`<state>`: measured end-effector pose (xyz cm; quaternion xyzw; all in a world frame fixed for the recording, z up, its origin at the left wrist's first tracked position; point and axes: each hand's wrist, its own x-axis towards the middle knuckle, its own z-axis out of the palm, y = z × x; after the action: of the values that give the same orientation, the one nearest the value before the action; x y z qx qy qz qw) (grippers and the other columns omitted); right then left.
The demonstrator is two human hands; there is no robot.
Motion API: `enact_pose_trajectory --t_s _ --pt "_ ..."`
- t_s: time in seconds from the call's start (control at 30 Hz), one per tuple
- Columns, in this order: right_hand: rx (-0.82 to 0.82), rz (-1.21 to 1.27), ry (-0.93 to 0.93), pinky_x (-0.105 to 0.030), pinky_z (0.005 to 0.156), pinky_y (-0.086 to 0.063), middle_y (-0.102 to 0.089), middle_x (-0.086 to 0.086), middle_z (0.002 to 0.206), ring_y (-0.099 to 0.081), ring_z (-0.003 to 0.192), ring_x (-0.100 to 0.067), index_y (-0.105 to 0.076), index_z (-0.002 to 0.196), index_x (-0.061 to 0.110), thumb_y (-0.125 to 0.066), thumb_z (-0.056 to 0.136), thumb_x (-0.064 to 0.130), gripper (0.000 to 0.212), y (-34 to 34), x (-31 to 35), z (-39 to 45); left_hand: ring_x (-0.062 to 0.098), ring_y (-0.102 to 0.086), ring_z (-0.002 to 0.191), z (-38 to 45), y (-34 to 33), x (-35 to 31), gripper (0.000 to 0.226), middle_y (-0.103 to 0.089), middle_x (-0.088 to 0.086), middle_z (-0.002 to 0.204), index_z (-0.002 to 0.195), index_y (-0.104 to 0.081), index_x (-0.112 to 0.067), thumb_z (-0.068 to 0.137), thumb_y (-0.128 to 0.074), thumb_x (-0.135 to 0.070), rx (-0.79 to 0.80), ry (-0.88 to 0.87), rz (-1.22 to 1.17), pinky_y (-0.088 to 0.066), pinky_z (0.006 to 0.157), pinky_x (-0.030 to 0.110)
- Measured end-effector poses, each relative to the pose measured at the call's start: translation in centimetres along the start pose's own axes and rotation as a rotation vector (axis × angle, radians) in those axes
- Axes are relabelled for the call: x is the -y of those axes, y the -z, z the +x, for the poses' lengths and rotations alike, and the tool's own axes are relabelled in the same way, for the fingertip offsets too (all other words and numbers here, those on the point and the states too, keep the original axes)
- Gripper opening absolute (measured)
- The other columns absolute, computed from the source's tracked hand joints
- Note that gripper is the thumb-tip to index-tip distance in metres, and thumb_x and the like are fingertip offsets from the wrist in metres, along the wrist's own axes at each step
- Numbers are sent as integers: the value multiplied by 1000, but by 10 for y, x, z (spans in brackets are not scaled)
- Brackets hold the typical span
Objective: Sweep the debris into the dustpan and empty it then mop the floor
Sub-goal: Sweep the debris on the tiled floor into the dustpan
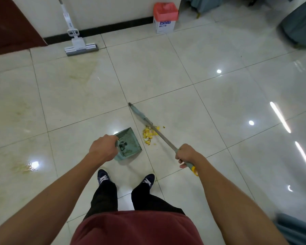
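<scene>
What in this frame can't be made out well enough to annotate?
Head view only:
- Dustpan handle: hidden under the left hand.
- Mop handle top: cut off by the upper edge.
- Small print on the bin box: too small to read.
- Bin contents: hidden by the pink liner.
- Broom head: seen edge-on, bristles unclear.
- Broom handle grip: covered by the right hand.
- Grey-blue furniture, top right: blurred and cropped.

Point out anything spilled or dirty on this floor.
Yellow debris lies scattered on the tile floor just right of the dustpan, under the broom handle. Yellowish smears stain the tiles at left and below the mop.
</scene>
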<state>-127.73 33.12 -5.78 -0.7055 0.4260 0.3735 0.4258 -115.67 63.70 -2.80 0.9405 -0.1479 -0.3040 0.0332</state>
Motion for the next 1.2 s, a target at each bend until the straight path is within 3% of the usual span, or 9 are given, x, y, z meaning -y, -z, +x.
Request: enact_pose_trajectory --t_s 0.1,0.27,0.37,0.47,0.6,0.77,1.0,1.1,1.2 --pt "-68 -57 10 -33 52 -50 -56 -20 84 -55 58 -28 -54 106 -9 -50 88 -5 20 -10 -9 7 27 -64 80 -1 -3 -5 26 -68 4 94 105 -69 -27 89 -51 -16 -8 2 -23 -52 69 33" --pt "-164 -217 93 -37 55 -55 -52 -15 116 -67 79 -39 -43 141 6 -38 94 5 48 -7 -11 23 28 -64 79 0 -11 -12 29 -69 5 95 110 -68 -28 89 -51 -16 14 -1 -14 -53 67 34" --pt "-202 -154 54 -36 52 -56 -59 -13 88 -62 53 -30 -56 123 0 -40 89 4 38 2 -16 40 27 -63 77 4 -14 -14 30 -69 5 95 112 -67 -28 90 -50 -16 11 3 -17 -54 67 34" --pt "-222 -88 15 -24 39 -49 -61 -14 67 -53 33 -19 -62 108 -5 -52 92 15 28 9 -25 58 26 -63 77 8 -21 -15 31 -69 4 96 116 -66 -29 90 -51 -19 4 12 -23 -52 66 32" --pt "-136 -164 -30 -21 36 -43 -66 -21 91 -61 46 -22 -57 114 -5 -54 95 19 30 -12 -43 69 23 -54 73 8 -34 -10 31 -59 0 88 118 -66 -30 92 -51 -20 13 48 -40 -43 64 30" --pt "-18 -139 -42 -23 36 -46 -60 -25 112 -62 56 -29 -53 120 -4 -45 95 9 29 -56 -49 62 24 -57 78 14 -38 -5 33 -67 4 100 121 -66 -29 92 -54 -20 39 73 -97 -48 68 32" --pt "73 -133 -15 -33 51 -50 -65 -24 93 -57 54 -30 -49 135 -3 -45 88 7 49 -97 -19 45 24 -61 76 23 -30 12 28 -68 3 94 110 -68 -25 88 -54 -14 42 51 -109 -51 67 32" --pt "109 -70 -26 -33 54 -42 -54 -17 71 -48 58 -28 -57 124 0 -45 85 7 41 -111 -14 33 26 -64 77 22 -32 18 30 -69 2 92 108 -69 -26 86 -53 -13 43 42 -139 -52 67 32" --pt "135 11 -44 -30 49 -37 -46 -14 74 -41 58 -25 -55 131 -1 -47 90 6 42 -129 -12 19 26 -65 77 19 -34 29 32 -70 2 92 109 -69 -29 86 -54 -13 33 26 -160 -51 65 31"
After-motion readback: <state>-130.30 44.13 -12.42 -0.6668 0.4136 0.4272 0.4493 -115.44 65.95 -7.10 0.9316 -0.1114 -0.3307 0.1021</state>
